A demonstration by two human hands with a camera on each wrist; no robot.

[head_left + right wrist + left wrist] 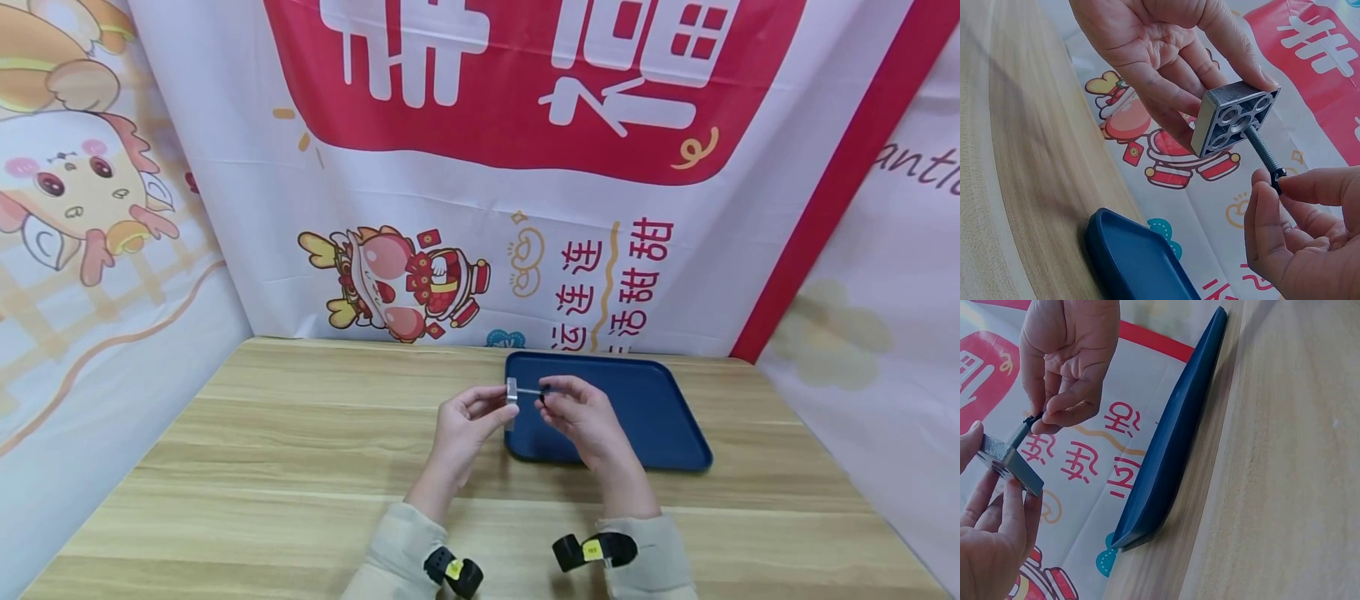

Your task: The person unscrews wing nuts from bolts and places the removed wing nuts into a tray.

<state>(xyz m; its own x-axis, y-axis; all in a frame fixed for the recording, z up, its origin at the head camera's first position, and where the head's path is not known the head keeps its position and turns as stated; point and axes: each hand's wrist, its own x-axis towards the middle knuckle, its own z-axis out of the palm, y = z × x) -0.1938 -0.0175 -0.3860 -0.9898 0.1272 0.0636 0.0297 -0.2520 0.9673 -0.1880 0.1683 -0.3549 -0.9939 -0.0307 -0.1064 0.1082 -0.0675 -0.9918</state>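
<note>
My left hand [467,425] grips a square metal block [1235,115] by its edges, thumb on one side and fingers on the other. Round holes pierce the block, a larger one in its middle. The right hand [588,412] pinches the black end of a threaded bolt [1261,149] between thumb and fingers. In the right wrist view the bolt's far end meets the block's face by the middle hole; whether it sits inside cannot be seen. Both hands are raised above the table, over the left part of a blue tray [645,417].
The wood-grain table [300,467] spreads out under the hands. A printed cloth [420,192] hangs behind the table's back edge, and more cloth [97,292] hangs along the left side. Black bands [453,571] are worn over both sleeves.
</note>
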